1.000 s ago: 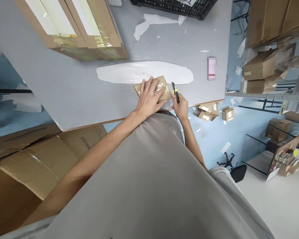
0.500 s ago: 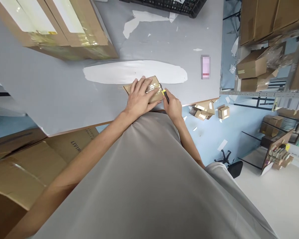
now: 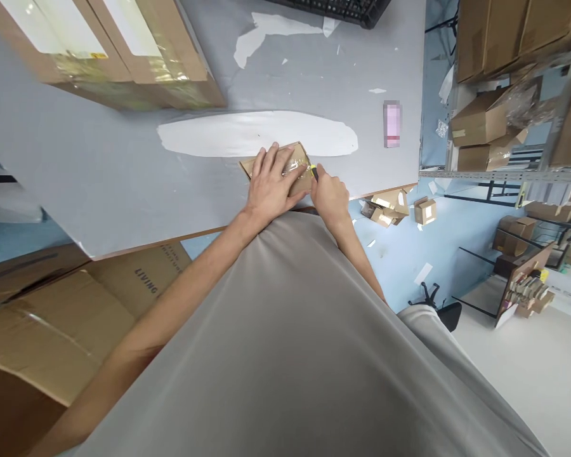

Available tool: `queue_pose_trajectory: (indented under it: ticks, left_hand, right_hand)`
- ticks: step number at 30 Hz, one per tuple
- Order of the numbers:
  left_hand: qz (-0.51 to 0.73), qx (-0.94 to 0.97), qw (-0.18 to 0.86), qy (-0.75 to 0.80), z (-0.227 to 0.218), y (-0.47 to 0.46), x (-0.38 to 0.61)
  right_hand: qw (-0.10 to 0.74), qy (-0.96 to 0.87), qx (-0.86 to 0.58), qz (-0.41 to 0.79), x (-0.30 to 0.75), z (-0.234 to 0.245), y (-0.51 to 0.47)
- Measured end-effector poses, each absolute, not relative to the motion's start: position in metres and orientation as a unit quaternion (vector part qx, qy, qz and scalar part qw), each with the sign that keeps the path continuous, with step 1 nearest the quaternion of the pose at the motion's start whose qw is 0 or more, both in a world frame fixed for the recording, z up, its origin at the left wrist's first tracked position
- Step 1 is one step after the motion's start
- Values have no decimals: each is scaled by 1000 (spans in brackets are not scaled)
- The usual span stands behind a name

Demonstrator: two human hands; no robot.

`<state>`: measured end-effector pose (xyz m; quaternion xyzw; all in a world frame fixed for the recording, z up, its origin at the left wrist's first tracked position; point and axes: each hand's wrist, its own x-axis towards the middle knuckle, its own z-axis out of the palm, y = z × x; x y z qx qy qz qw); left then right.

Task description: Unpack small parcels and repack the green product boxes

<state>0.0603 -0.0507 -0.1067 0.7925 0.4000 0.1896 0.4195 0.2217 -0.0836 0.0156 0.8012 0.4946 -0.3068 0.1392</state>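
A small brown cardboard box with shiny clear tape lies near the front edge of the grey table. My left hand rests flat across it, fingers spread, pressing it against the tabletop. In my right hand is a box cutter with a black and yellow handle, my fingers wrapped round it. The cutter's front end meets the right edge of the box; the blade itself is too small to make out.
Large taped cartons stand at the table's back left. A black plastic crate sits at the far edge, and a blurred pink item lies at right. Cardboard scraps litter the floor; shelves hold boxes.
My right hand and the cutter have tipped slightly, and the cutter's front end sits closer against the box edge. The box and my left hand have shifted a little to the right.
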Motion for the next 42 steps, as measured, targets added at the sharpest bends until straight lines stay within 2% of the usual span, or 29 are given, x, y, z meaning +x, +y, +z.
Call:
queue_pose_trajectory:
  ticks: [15,20,23,26,28,33,39,42]
  left_hand:
    - [190,795,402,414,-121,-55,57]
    - [189,791,400,423,-118,-55,53]
    - [200,777,393,450,-114,-55,48]
    - [221,753,360,504,-106,-61,41]
    - [231,740,334,536,-100,-70,36]
    - [215,719,299,589,-94,-95,32]
    - [211,660,282,663,-101,-118,33]
    - [216,635,276,688,-103,-125,25]
  right_hand:
    - [186,460,799,-338,223,33,-111]
    - [139,485,788,-353,239,34,-122]
    - [59,501,798,-330,268,5,-117]
    - [-2,480,829,-288,307,-51,-102]
    - [-9,456,849,-268,333,-93,-88]
    - [50,417,873,-247,383,-172,-64]
    - [43,440,871,-213,411,-204,-52]
    - [-2,481,849,-218,397,-207,-43]
